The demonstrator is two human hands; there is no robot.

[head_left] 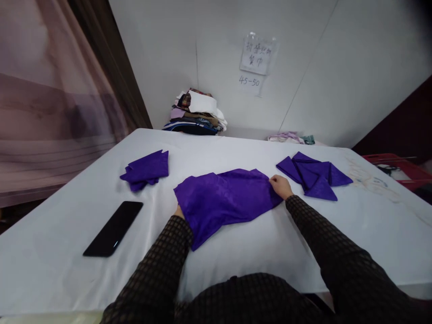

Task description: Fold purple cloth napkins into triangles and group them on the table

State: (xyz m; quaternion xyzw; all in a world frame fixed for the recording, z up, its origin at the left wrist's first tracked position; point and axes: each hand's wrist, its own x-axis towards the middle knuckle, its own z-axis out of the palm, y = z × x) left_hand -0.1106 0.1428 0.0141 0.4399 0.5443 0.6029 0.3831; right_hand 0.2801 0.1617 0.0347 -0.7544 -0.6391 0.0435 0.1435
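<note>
A purple cloth napkin spreads in front of me over the white-covered table, wrinkled, its near left corner pointing toward me. At its right end my right hand is closed, pinching the edge between thumb and fingers. My left hand reaches under the napkin's left side; only a bit near the wrist shows, and the fingers are hidden. Off to the right lies a folded purple napkin with pointed corners. On the left rests another folded purple napkin in a compact stack.
A black phone lies left of my left arm on the white table. Behind the table's far edge sit a pile of folded clothes and a few more cloths. A red basket stands beyond the right edge; a curtain hangs left.
</note>
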